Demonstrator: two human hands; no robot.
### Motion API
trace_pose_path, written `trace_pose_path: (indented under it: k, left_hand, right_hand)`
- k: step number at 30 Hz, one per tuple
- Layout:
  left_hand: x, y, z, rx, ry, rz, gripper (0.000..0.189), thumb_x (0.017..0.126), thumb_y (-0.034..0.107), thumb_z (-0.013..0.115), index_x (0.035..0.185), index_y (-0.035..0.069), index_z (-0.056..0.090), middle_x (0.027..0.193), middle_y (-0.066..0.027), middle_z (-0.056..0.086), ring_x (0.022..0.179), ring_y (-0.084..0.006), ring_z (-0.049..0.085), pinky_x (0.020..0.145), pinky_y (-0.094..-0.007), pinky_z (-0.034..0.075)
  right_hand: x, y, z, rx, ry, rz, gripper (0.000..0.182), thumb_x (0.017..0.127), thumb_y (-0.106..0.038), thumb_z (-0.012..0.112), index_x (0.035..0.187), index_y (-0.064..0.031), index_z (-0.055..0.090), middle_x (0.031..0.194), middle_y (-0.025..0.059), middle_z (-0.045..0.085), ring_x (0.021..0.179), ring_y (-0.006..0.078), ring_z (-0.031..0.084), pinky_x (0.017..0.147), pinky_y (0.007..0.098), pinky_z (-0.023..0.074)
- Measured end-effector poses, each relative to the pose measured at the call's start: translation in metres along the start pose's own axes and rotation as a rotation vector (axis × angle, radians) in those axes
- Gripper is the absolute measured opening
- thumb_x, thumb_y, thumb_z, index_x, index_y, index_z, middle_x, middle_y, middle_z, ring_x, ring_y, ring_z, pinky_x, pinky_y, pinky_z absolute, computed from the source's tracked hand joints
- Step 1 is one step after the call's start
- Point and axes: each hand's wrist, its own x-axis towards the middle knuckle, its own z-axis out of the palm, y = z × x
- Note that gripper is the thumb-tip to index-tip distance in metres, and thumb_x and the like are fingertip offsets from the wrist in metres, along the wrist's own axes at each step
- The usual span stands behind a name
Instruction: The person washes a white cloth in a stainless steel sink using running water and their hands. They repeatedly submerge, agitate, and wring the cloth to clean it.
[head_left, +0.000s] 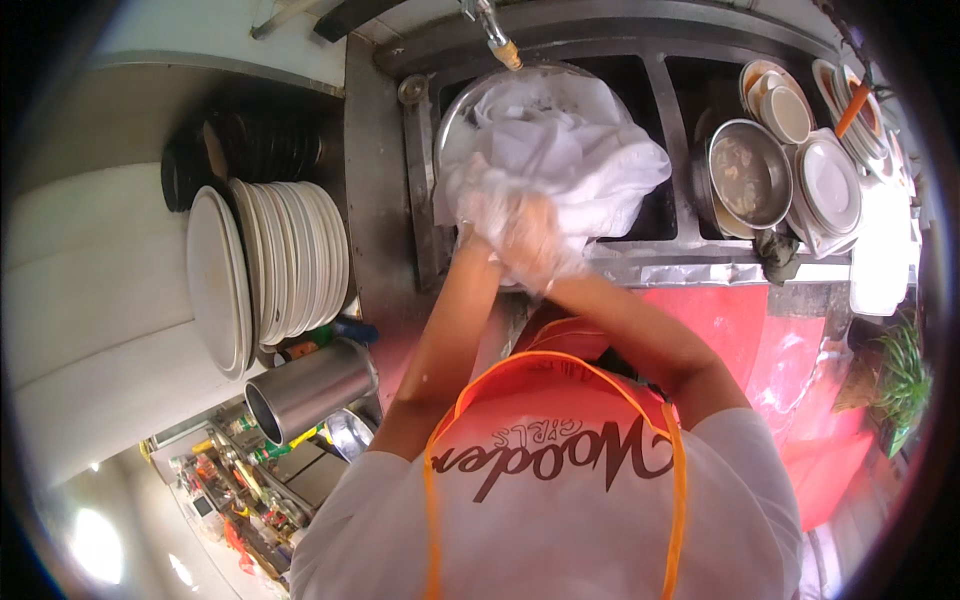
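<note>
A large wet white cloth (555, 142) lies bunched over a round metal basin (454, 127) in the sink, spilling past the basin's right side. My left hand (480, 199) and my right hand (532, 240) are close together at the cloth's near edge, both in thin clear gloves and blurred by motion. Both are closed on the cloth; folds of it and the blur hide some fingers. A tap with a yellowish nozzle (506, 54) hangs above the basin's far rim.
White plates (300, 259) stand in a row on the left, near a metal cylinder (311, 390). Right of the basin are a metal bowl of cloudy liquid (750, 174), stacked white dishes (829, 187), small bowls (785, 114) and a dark rag (777, 255).
</note>
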Motion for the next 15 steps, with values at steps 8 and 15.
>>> trace_pose_path:
  k: [8, 15]
  left_hand:
    - [-0.005, 0.004, 0.001, -0.05, 0.034, 0.013, 0.04, 0.095, 0.038, 0.059, 0.122, 0.009, 0.057, 0.11, -0.0041, 0.058, 0.099, -0.0163, 0.056, 0.087, -0.0297, 0.048]
    - [0.003, 0.006, -0.002, 0.033, 0.058, 0.06, 0.046, 0.096, 0.041, 0.056, 0.128, 0.009, 0.053, 0.117, -0.0043, 0.057, 0.107, -0.0187, 0.054, 0.093, -0.0317, 0.045]
  right_hand:
    - [0.023, 0.001, -0.008, -0.002, -0.105, -0.014, 0.029, 0.089, -0.034, 0.055, 0.09, -0.0058, 0.061, 0.089, 0.0116, 0.063, 0.077, 0.0232, 0.062, 0.065, 0.0351, 0.0517]
    - [0.07, 0.022, -0.009, -0.067, -0.189, -0.101, 0.024, 0.092, -0.029, 0.053, 0.088, -0.0074, 0.063, 0.088, 0.0101, 0.065, 0.076, 0.0211, 0.063, 0.065, 0.0343, 0.0532]
